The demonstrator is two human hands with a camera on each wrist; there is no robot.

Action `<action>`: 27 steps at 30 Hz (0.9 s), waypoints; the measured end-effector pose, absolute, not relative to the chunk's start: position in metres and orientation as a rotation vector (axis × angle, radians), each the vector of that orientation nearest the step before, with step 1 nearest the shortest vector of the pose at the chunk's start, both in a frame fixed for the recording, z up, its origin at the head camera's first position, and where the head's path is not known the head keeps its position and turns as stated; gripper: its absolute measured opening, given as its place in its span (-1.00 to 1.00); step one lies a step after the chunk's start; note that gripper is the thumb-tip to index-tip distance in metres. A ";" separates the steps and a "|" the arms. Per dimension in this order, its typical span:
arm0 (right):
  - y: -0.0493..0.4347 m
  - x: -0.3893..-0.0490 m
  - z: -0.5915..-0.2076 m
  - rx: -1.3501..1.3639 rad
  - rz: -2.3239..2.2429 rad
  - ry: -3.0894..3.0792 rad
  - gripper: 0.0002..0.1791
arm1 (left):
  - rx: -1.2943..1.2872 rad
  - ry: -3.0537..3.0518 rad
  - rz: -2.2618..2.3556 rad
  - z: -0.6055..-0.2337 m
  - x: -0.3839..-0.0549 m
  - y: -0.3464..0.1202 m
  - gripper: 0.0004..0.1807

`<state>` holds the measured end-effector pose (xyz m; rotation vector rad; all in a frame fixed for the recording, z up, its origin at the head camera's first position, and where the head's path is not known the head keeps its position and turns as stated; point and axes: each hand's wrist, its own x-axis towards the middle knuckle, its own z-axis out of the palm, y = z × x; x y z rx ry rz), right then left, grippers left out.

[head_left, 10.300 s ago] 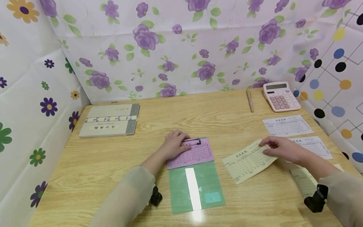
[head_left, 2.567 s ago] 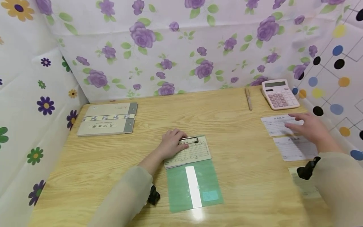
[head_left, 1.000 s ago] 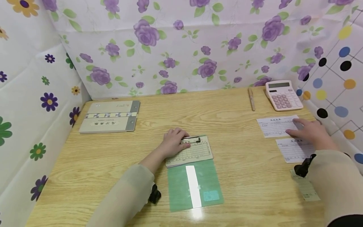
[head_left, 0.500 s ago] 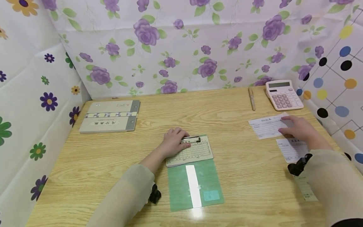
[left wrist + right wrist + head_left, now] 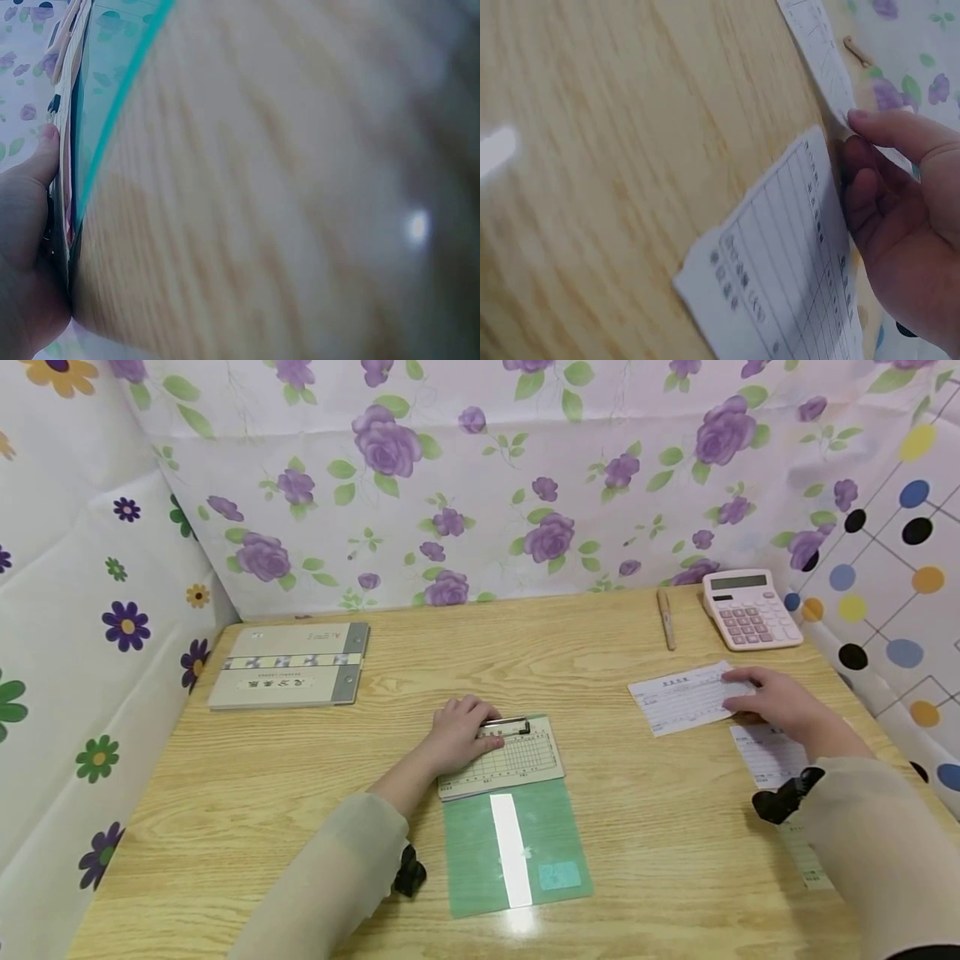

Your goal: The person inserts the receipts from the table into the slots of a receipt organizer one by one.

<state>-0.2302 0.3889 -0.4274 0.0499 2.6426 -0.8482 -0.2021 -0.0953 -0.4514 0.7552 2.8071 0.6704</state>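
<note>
My left hand [image 5: 459, 742] grips the clip end of a green see-through clipboard [image 5: 480, 868], its thumb lying on top near the metal clip [image 5: 506, 727]. A pale yellow printed form [image 5: 528, 760] lies uppermost under that clip, with other sheets' edges showing beneath it in the left wrist view. Over the right side of the table, my right hand [image 5: 776, 703] pinches the right end of a white printed form [image 5: 675, 700]. In the right wrist view the thumb presses on this form's edge. A second white form [image 5: 765, 756] lies just below that hand, partly covered by it.
Beneath the right forearm another pale yellow form [image 5: 804, 857] is partly hidden. A pink calculator [image 5: 752, 610] and a pen [image 5: 666, 620] lie at the back right of the wooden table [image 5: 360, 860]. Beige ledger books [image 5: 288, 667] rest at the back left. Patterned cloth surrounds the table.
The purple form on top of the clipboard is now covered by a yellow one. Over the last second my right hand has drawn the upper white form leftward; the left hand stays put.
</note>
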 end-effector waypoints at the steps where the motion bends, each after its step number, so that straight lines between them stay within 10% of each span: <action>1: 0.387 -0.230 -0.427 0.041 -0.876 2.631 -0.22 | 0.757 2.808 0.673 -0.451 -0.202 -0.095 -0.56; 27: 0.341 -0.229 -0.416 -0.180 -1.000 2.559 -0.26 | 0.738 2.796 0.685 -0.451 -0.203 -0.095 -0.55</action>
